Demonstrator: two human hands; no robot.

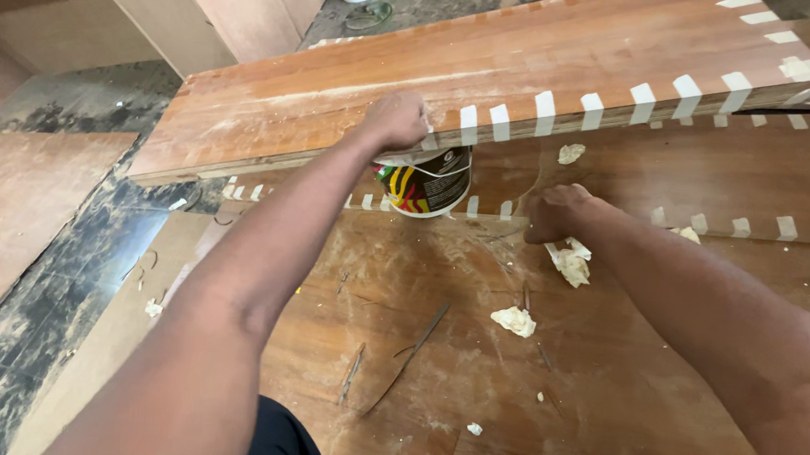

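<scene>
Reddish-brown wooden board (356,96), edged with white tape strips (545,113), rests tilted on a lower panel (600,376). It looks stiff and heavy, best gripped along its long edge. Left hand (394,121) curls closed on that edge above a small tub (426,182); right hand (554,212) fists around crumpled paper (569,261). Dusty dark floor (61,265) lies alongside.

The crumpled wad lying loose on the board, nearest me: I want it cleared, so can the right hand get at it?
Probably yes. The right hand rests just beyond the crumpled wad, with only bare wooden board between them and nothing covering it.
</scene>
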